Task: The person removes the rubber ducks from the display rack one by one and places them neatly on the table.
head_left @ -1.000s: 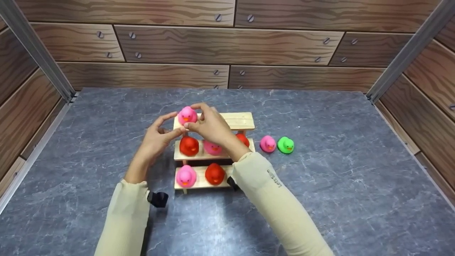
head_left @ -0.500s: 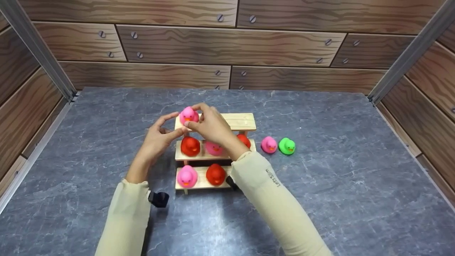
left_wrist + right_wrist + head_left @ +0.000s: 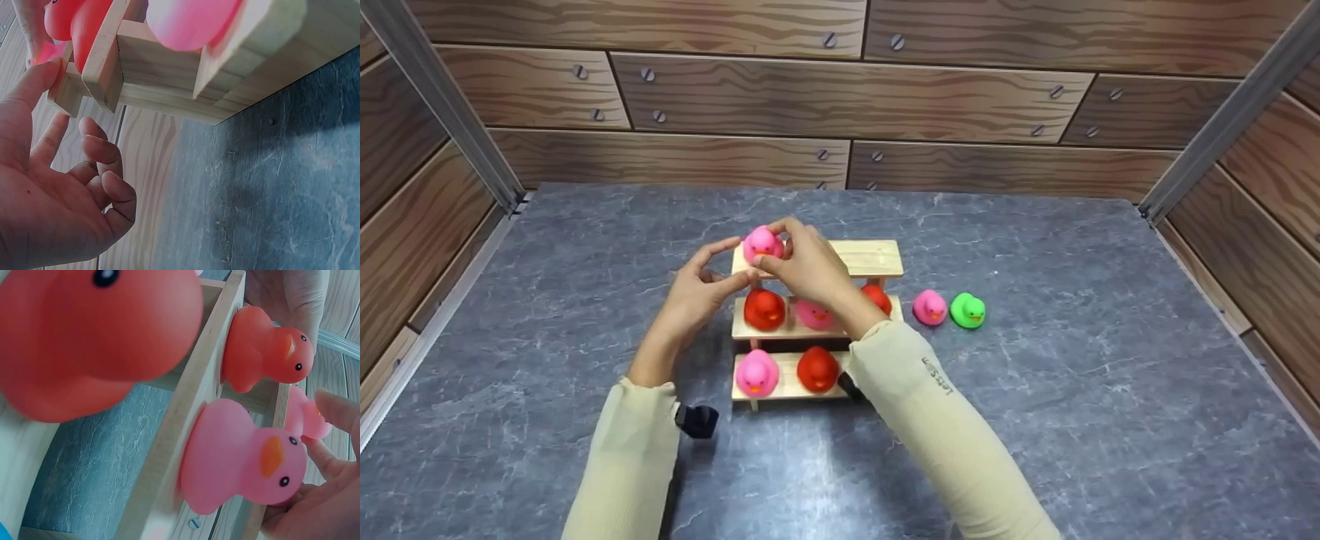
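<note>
- Desk (image 3: 1095, 390): grey, marbled look, takes up most of the head view.
- Wall (image 3: 840, 97): plank-print panels at the back, screw heads drawn on and all.
- Sleeves (image 3: 622, 457): pale cream, one per arm. The right one cuts across the rack's lower right corner, so I can't tell what's behind it.
- Rack (image 3: 870, 257): little three-step wooden thing on the desk.
- Right hand (image 3: 810, 262): thumb and index pinching the top duck, thumb at the front, index round the back.
- Left hand (image 3: 690, 300): thumb and index pinching the left end of the rack's top shelf, just beside the duck. Other fingers are loosely curled.
- Top duck (image 3: 762, 241): pink, upright, between the right hand's fingers at the left end of the top shelf. Can't really tell if its base sits flat on the wood.
- Middle row, left to right: red duck (image 3: 765, 310), pink duck (image 3: 814, 315), another red one (image 3: 877, 298) mostly behind the right arm.
- Bottom row: pink on the left (image 3: 757, 373), red next to it (image 3: 817, 369).
- Desk pair, right of the rack: pink (image 3: 930, 308) and green (image 3: 968, 310), just beside each other.
</note>
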`<state>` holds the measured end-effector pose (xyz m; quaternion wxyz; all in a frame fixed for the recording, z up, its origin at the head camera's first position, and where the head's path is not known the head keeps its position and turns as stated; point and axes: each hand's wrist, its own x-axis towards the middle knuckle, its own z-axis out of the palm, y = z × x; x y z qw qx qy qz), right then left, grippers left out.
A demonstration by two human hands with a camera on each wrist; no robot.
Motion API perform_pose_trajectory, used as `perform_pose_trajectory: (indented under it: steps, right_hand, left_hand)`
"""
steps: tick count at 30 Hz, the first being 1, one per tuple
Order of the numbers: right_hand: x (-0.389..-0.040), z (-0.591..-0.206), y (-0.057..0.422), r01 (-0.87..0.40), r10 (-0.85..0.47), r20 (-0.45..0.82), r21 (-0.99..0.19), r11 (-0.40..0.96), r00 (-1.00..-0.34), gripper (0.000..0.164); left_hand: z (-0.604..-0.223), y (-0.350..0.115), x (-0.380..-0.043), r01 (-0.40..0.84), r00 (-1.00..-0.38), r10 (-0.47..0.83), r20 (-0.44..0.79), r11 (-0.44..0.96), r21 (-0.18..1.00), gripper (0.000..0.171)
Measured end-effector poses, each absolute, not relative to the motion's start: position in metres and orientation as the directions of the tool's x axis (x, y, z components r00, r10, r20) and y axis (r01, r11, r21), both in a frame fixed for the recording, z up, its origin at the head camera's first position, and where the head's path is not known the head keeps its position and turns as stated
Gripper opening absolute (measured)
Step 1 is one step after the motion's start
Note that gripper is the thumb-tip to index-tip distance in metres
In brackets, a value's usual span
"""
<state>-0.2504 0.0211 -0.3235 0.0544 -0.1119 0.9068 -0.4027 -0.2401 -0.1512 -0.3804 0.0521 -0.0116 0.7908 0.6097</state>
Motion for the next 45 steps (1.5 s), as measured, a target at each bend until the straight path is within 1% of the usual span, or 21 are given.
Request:
perform_pose_trajectory:
  steps: [12, 19, 28, 34, 45]
  right_hand:
    - [-0.251, -0.313, 0.036, -0.136, -0.246, -0.019, -0.791, 0.596, -0.969, 0.040]
    - [-0.253, -0.304, 0.051, -0.147, -0.233, 0.002, -0.780, 0.608, -0.972, 0.042]
    - [-0.257, -0.299, 0.075, -0.139, -0.195, 0.031, -0.809, 0.571, -0.980, 0.040]
    - [-0.259, -0.297, 0.093, -0.130, -0.190, 0.027, -0.823, 0.553, -0.981, 0.041]
    - [-0.262, -0.295, 0.133, -0.096, -0.182, -0.020, -0.793, 0.602, -0.983, 0.044]
  left_hand:
    - [-0.383, -0.151, -0.241, -0.075, -0.995, 0.042, -0.088, 0.245, 0.967, 0.065]
    - [-0.383, -0.151, -0.243, -0.085, -0.995, 0.036, -0.097, 0.260, 0.962, 0.065]
    - [-0.382, -0.150, -0.243, -0.097, -0.994, 0.030, -0.110, 0.271, 0.958, 0.066]
    - [-0.383, -0.151, -0.242, -0.103, -0.993, 0.027, -0.115, 0.285, 0.953, 0.065]
    - [-0.383, -0.153, -0.242, -0.089, -0.995, 0.028, -0.100, 0.271, 0.959, 0.063]
